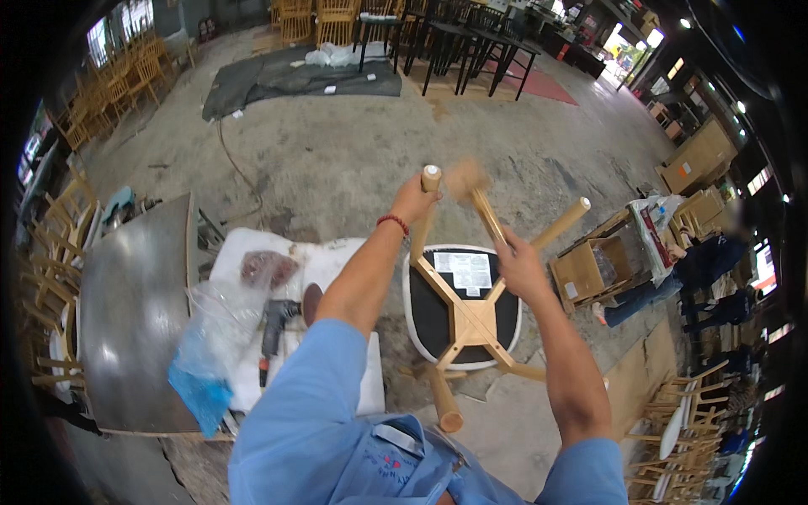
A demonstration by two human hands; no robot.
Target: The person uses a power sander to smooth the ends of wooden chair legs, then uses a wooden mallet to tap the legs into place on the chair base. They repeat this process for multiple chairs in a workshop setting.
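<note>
An upturned wooden chair or stool stands before me, its black underside and pale cross frame facing up and its legs pointing outward. My left hand is closed round the far left leg, just below a white cap on the leg's end. In my right hand is the handle of a wooden mallet. Its head is smeared by motion, just right of the capped leg end and apart from it. White labels lie on the black underside.
Left of the chair, a white padded surface bears a power drill and plastic bags. Beyond them is a metal-topped table. An open cardboard box and a person are at the right. Stacked chairs stand around.
</note>
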